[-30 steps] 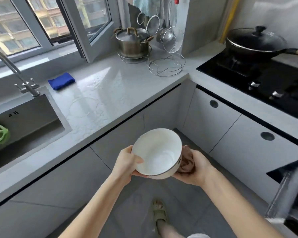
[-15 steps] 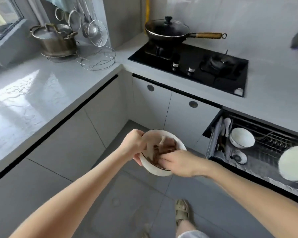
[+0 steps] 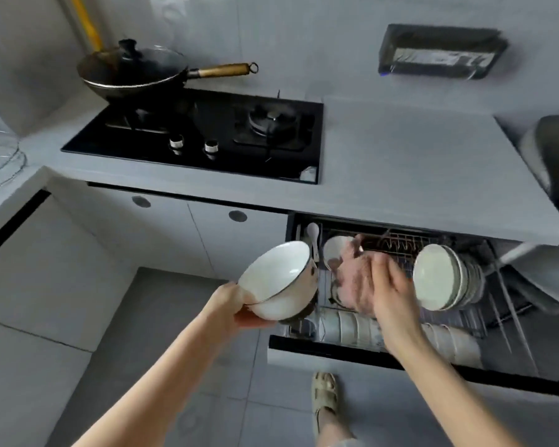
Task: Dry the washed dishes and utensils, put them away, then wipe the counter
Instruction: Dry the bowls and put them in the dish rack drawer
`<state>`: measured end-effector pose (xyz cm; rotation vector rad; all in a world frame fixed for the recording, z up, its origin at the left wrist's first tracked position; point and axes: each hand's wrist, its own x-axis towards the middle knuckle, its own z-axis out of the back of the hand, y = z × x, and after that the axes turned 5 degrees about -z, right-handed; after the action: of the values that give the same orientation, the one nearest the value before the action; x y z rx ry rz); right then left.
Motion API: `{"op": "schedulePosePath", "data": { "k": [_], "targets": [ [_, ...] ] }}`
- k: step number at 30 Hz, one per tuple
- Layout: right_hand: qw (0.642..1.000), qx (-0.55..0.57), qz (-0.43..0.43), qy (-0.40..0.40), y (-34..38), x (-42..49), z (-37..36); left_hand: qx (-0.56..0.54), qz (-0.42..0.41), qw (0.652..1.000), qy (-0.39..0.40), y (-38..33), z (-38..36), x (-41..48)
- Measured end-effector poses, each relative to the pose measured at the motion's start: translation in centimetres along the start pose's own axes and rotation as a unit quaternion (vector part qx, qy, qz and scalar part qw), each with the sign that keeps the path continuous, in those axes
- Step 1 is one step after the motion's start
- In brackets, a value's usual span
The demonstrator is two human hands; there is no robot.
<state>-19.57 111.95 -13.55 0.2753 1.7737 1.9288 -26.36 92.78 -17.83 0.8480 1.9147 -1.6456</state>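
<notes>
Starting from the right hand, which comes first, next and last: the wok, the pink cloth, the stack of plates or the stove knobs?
1. pink cloth: held in the right hand itself.
2. stack of plates: standing in the open drawer, just to the hand's right.
3. stove knobs: up on the cooktop's front edge, to the left.
4. wok: farthest, on the back left burner.

I've got the white bowl [image 3: 276, 279], thin dark rim, empty, tilted with its mouth toward me. It's gripped from below in my left hand [image 3: 236, 306], at the left end of the open dish drawer [image 3: 304, 354]. Pink cloth [image 3: 352, 285], bunched and blurred, is in my right hand [image 3: 392, 295] over the drawer, just beside the bowl.
</notes>
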Motion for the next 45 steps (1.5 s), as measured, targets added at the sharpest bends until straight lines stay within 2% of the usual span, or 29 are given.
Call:
{"op": "schedulePosePath", "data": {
  "k": [3, 5, 7, 9, 11, 15, 18, 20, 22, 32, 40, 45],
  "targets": [
    [0.985, 0.085, -0.148, 0.007, -4.8, 5.8, 0.7, -0.038, 0.037, 0.998, 0.031, 0.6, -7.6, 3.5],
    [0.94, 0.195, -0.279, -0.006, -5.4, 9.3, 2.2, -0.022, 0.03, 0.999, 0.016, 0.9, -11.7, 6.2],
    [0.893, 0.265, -0.362, -0.039, -5.6, 12.8, 4.3, 0.002, 0.01, 1.0, -0.009, 1.1, -14.5, 9.2],
    [0.875, 0.257, -0.406, -0.06, -6.4, 16.3, 6.0, 0.026, 0.006, 0.999, -0.032, 1.2, -16.6, 12.1],
    [0.877, 0.194, -0.437, -0.057, -8.1, 19.1, 7.7, 0.057, 0.019, 0.997, -0.046, 1.5, -18.3, 14.3],
    [0.907, 0.02, -0.419, -0.032, -10.1, 22.0, 11.6, 0.132, 0.008, 0.985, -0.112, 1.7, -20.2, 18.6],
    [0.942, -0.122, -0.313, -0.004, -10.2, 23.2, 13.9, 0.186, 0.009, 0.971, -0.147, 2.0, -20.9, 21.7],
    [0.943, -0.22, -0.246, 0.036, -10.3, 23.8, 14.3, 0.21, 0.016, 0.967, -0.146, 2.4, -21.4, 23.6],
    [0.934, -0.287, -0.209, 0.039, -10.9, 24.4, 14.3, 0.221, 0.013, 0.965, -0.137, 2.7, -22.0, 25.4],
    [0.936, -0.265, -0.232, 0.019, -14.0, 27.0, 13.7, 0.302, -0.006, 0.945, -0.127, 4.2, -23.4, 34.2],
    [0.933, -0.254, -0.254, 0.011, -17.0, 28.1, 13.3, 0.361, -0.038, 0.922, -0.136, 5.7, -23.0, 37.6],
    [0.93, -0.269, -0.251, -0.001, -18.4, 28.5, 12.5, 0.438, -0.078, 0.887, -0.126, 6.3, -23.0, 38.2]
  ]
}}
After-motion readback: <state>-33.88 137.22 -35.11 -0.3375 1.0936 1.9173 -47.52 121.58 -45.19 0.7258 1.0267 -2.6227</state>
